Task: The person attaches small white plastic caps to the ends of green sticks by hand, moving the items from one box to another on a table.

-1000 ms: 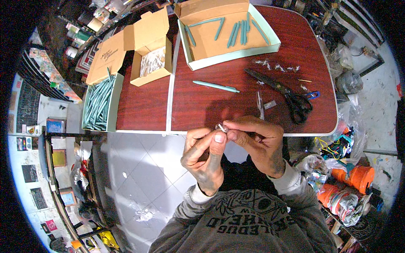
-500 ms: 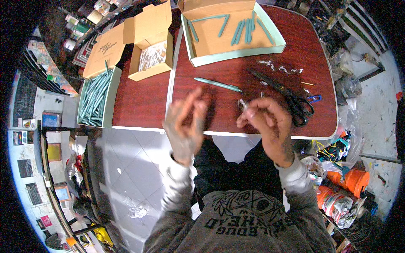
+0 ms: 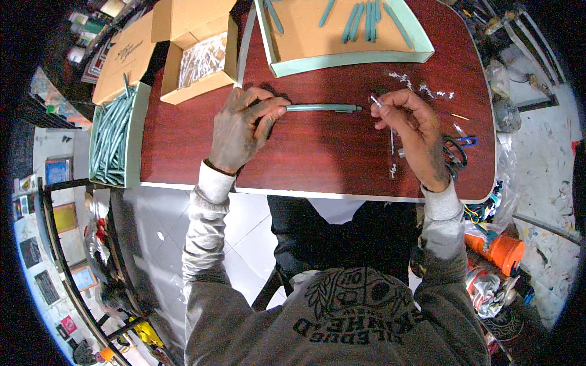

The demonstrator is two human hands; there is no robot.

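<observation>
In the fingers of my left hand (image 3: pixel 241 125) is the left end of a grey-green pen (image 3: pixel 323 108), which lies level above or on the dark red table. Its other end points toward my right hand (image 3: pixel 410 119). Pinched between that hand's thumb and fingers is a small white piece (image 3: pixel 376 101), apart from the pen's tip. Black scissors (image 3: pixel 456 154) lie mostly hidden behind my right hand and wrist. Curly white scraps (image 3: pixel 427 90) are scattered beyond it.
A shallow mint-edged box (image 3: pixel 354 63) with several pens stands at the back. Left of it, a small cardboard box (image 3: pixel 201 86) holds white pieces. A box packed with pens (image 3: pixel 113 143) sits at the table's left end. A blue object (image 3: pixel 467 141) lies by the scissors.
My left hand has moved left and forward and taken hold of the pen, which now lies straighter. My right hand has moved slightly right and forward with the white piece. The whole view has shifted.
</observation>
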